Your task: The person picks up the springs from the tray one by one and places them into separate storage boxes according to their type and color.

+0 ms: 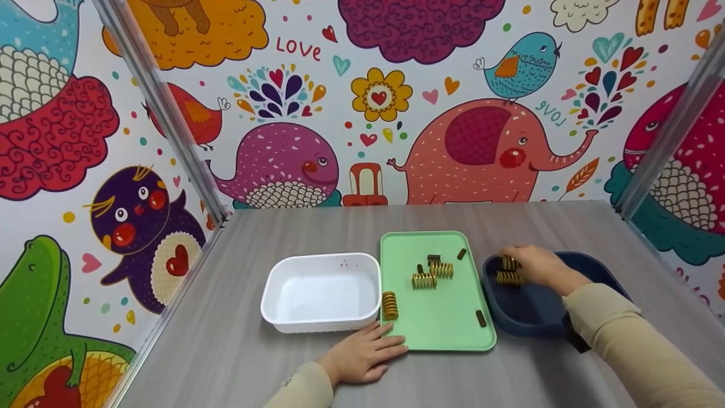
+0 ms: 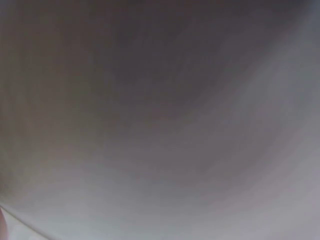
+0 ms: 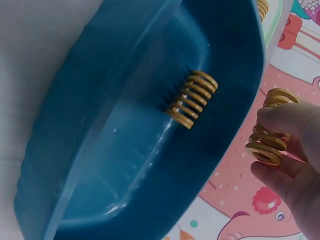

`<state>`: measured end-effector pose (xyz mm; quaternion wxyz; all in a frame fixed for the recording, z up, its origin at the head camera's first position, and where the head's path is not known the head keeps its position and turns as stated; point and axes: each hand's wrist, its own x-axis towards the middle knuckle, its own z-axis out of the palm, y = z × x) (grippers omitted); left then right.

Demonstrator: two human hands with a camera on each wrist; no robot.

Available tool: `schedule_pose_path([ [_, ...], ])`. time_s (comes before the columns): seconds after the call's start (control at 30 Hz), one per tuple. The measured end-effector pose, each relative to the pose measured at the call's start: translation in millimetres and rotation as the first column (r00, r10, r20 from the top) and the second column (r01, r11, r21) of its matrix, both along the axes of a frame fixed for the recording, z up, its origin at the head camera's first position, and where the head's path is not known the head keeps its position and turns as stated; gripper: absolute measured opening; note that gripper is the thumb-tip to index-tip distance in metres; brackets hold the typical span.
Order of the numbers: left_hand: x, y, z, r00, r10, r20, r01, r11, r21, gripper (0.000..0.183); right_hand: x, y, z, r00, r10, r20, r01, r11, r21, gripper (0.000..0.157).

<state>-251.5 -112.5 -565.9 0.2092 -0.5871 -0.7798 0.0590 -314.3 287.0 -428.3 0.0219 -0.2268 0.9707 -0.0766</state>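
My right hand pinches a gold coil spring between thumb and fingers, over the far left part of the dark blue bin. Inside that bin lies another gold spring, on its side. My left hand rests at the near left corner of the green tray, fingers extended and touching its edge. Three gold springs lie on the tray: one by the left rim, a middle spring and one just behind it. The left wrist view shows only a blurred grey surface.
Several small dark brown pieces are scattered on the tray. Left of it stands a white tub, close against the tray. The grey table is bounded by cartoon-printed walls and metal posts.
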Motion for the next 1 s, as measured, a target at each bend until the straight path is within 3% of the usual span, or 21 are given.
schedule_pose_path([
  [0.23, 0.1, 0.5, -2.0, 1.000, -0.004, -0.009, 0.004, 1.000, 0.006, 0.050, -0.8, 17.4, -8.0, 0.994, -0.022, 0.109, 0.018, 0.999, 0.037, 0.031],
  [0.57, 0.8, 0.7, 1.3, 1.000, 0.014, -0.004, -0.014, 1.000, -0.021, 0.049, 8.4, 39.7, -23.8, 0.986, -0.015, 0.166, 0.003, 0.998, 0.067, 0.026],
  [0.7, 0.2, 1.0, 0.0, 1.000, 0.010, -0.003, -0.010, 1.000, -0.017, 0.049, 11.9, 47.1, -28.9, 0.969, -0.022, 0.248, 0.011, 0.999, 0.044, 0.025],
  [0.87, -0.3, 0.3, -0.9, 1.000, 0.007, 0.011, -0.007, 1.000, -0.011, 0.049, 17.7, 53.4, -35.4, 0.929, -0.064, 0.365, 0.048, 0.997, 0.053, 0.035],
  [1.0, -0.8, 0.1, -1.3, 1.000, 0.008, 0.019, -0.008, 1.000, -0.006, 0.048, 21.3, 55.8, -38.8, 0.920, -0.058, 0.387, 0.044, 0.998, 0.044, 0.038],
])
